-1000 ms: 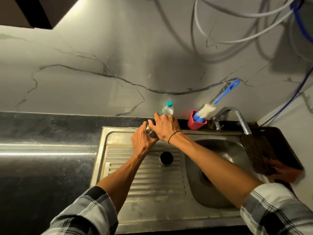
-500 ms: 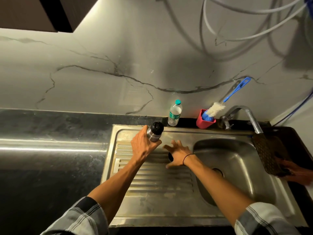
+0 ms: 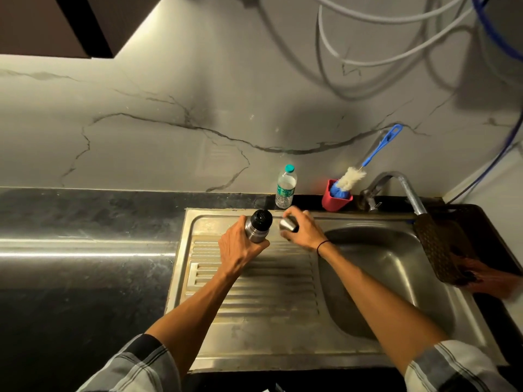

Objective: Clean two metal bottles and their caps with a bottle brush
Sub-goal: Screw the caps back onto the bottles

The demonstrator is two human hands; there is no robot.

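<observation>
A small steel bottle with a black top stands tilted over the back of the sink's drainboard. My left hand grips its body from below. Just to its right, my right hand pinches a small silver cap, a little apart from the bottle. The bottle brush, with white bristles and a blue handle, leans in a red cup behind the sink, well beyond both hands. I see no second metal bottle.
A clear plastic water bottle stands on the black counter behind the drainboard. The tap arches over the basin. At the right edge, another person's hand holds a brown woven basket.
My right hand left the bottle, reached down to a dark round piece on the drainboard, and has now come up beside the bottle with a cap. The left hand has kept hold of the bottle.
</observation>
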